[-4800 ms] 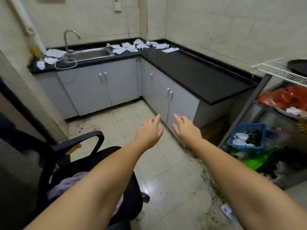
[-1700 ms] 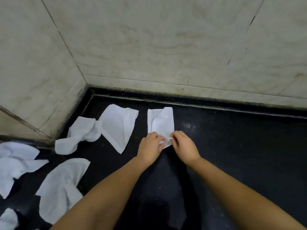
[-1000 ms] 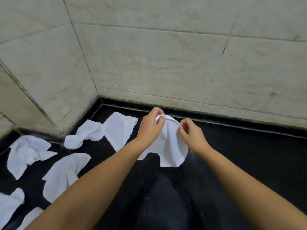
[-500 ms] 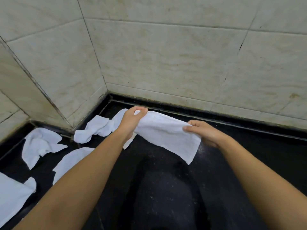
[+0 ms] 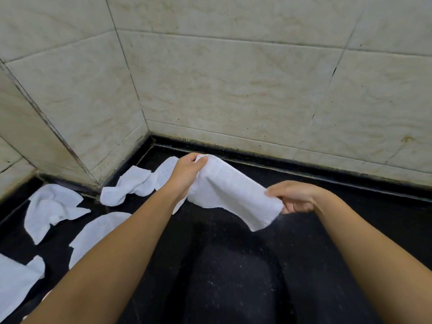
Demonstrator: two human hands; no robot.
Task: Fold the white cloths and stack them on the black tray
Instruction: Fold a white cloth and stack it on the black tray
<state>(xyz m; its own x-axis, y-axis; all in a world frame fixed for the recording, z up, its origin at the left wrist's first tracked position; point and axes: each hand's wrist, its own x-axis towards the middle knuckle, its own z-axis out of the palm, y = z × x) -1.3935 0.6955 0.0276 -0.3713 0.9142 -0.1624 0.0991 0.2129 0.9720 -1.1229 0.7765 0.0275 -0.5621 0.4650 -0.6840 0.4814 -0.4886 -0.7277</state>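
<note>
At the far left edge we note one white cloth [image 5: 16, 284] lying partly out of view on the black countertop [image 5: 233, 265]. Next to it a crumpled cloth [image 5: 50, 209] sits close to the tiled wall [image 5: 233, 90]. A flatter cloth [image 5: 98, 232] lies just right of that, partly covered by the left forearm. In the corner we record a bunched cloth [image 5: 127, 185], touching or overlapping a further cloth [image 5: 167, 170] that runs behind the left wrist — we cannot tell which.

The left hand [image 5: 185, 174] pinches the upper end of the held cloth [image 5: 233, 192] between thumb and curled fingers. This cloth hangs clear of the countertop, stretched slantwise between the two hands, its lower corner drooping below the right hand. It appears doubled over along its length, though the layers are not distinct.

The right hand [image 5: 293, 195] grips the cloth's lower end, thumb on top and fingers curled beneath. Both forearms are bare. A dark shadow falls on the countertop below the hands. The black tray is not in view.
</note>
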